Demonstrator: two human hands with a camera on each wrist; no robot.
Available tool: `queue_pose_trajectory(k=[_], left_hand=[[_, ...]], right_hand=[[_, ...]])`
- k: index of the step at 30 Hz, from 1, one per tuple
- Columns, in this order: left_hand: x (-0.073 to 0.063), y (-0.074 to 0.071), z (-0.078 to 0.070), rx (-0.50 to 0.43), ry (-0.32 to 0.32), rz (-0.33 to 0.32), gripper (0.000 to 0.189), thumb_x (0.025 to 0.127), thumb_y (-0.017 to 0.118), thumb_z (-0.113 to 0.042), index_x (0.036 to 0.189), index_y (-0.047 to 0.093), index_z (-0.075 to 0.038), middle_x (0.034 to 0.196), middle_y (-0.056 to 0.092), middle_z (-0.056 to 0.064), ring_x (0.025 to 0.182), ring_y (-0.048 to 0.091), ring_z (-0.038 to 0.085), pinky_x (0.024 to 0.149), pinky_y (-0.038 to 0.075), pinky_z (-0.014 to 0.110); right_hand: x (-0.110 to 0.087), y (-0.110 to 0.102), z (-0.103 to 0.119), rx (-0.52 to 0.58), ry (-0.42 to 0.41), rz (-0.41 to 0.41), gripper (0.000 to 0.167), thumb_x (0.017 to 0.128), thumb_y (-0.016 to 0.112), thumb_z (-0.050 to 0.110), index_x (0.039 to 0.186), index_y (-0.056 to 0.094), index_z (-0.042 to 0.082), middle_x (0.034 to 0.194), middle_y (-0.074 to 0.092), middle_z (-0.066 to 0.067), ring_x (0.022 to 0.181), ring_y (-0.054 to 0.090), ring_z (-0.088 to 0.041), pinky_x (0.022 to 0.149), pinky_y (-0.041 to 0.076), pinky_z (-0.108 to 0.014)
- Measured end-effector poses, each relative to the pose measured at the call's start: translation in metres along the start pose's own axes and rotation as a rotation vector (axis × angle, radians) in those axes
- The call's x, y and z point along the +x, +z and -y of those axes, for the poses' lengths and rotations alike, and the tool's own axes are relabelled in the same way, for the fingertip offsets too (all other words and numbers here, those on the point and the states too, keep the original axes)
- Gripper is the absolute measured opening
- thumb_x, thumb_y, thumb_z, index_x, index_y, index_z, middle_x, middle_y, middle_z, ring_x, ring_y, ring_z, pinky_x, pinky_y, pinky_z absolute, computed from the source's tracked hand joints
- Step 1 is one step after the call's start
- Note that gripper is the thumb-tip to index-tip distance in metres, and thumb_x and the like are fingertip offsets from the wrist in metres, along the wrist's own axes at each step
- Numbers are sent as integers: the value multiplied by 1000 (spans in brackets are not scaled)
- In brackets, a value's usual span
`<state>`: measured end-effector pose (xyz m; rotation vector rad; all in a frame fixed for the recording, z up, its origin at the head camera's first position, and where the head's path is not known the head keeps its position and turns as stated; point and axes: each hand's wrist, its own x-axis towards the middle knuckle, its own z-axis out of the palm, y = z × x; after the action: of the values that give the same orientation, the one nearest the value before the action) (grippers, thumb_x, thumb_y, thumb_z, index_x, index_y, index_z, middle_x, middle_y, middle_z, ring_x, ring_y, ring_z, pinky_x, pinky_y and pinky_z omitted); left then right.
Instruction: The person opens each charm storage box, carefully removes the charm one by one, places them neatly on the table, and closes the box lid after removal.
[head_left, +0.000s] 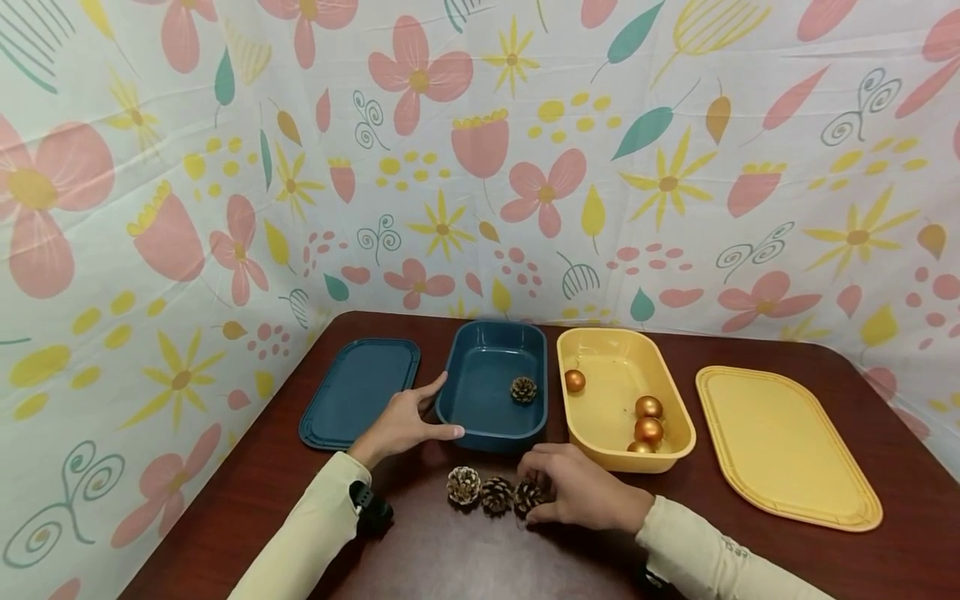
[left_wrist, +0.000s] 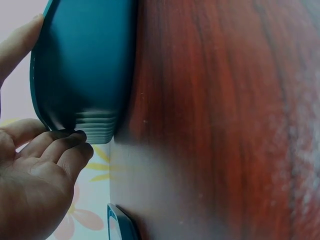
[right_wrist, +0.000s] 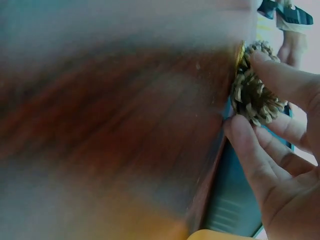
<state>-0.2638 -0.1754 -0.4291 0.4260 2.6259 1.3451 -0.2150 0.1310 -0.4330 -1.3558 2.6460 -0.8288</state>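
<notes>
My left hand (head_left: 401, 423) grips the near left corner of a blue plastic container (head_left: 486, 383), the thumb at the front rim and the fingers along the side. In the left wrist view the fingertips (left_wrist: 84, 149) touch its wall below the rim. One pine cone (head_left: 523, 389) lies inside this container. In front of it, my right hand (head_left: 581, 490) has its thumb and fingers around a pine cone (head_left: 527, 497) at the table surface. Two more pine cones, a pale-tipped one (head_left: 463, 485) and a brown one (head_left: 496, 496), stand in a row to its left.
A yellow container (head_left: 607, 392) with several copper-coloured balls (head_left: 648, 407) stands right of the blue one. The blue lid (head_left: 360, 392) lies at the left, the yellow lid (head_left: 787, 446) at the right. A flowered cloth (head_left: 480, 208) hangs behind the dark wooden table (head_left: 450, 567).
</notes>
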Motion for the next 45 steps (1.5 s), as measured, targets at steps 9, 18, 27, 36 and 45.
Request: queue_pose_trajectory(k=[9,18,27,36,45], left_hand=[[1,0,-2,9,-8,-8,101,80,83,-46,160,26,-24,167,24,6,149,37,33,115,41,54],[1,0,-2,2,-2,-6,101,80,83,-46,160,26,-22,167,24,8,149,38,35,114,41,55],[0,0,0,-2,-3,-3,102,80,84,-47,160,26,-23,167,24,7,149,38,34,114,41,55],[-1,1,2,-1,-7,-7,102,79,84,-47,160,26,-23,167,25,8,149,38,34,114,42,54],[0,2,2,-2,-4,-8,102,80,84,-46,160,27,-23,167,24,8,148,39,34,113,43,53]], right_hand=[[3,1,3,-68,-12,-21,36,75,89,34,101,69,19,94,65,9,69,51,3,64,46,-14],[1,1,2,-34,-51,-39,44,73,91,31,106,69,15,97,66,5,61,52,4,58,44,-9],[0,0,2,-6,-43,-32,46,72,92,26,109,68,14,99,67,2,58,50,8,56,44,-7],[-3,-1,3,50,-22,15,46,73,89,11,114,67,14,102,66,0,58,50,9,57,47,-10],[-4,-1,3,30,1,18,38,76,87,13,110,70,16,101,67,2,59,51,9,57,47,-10]])
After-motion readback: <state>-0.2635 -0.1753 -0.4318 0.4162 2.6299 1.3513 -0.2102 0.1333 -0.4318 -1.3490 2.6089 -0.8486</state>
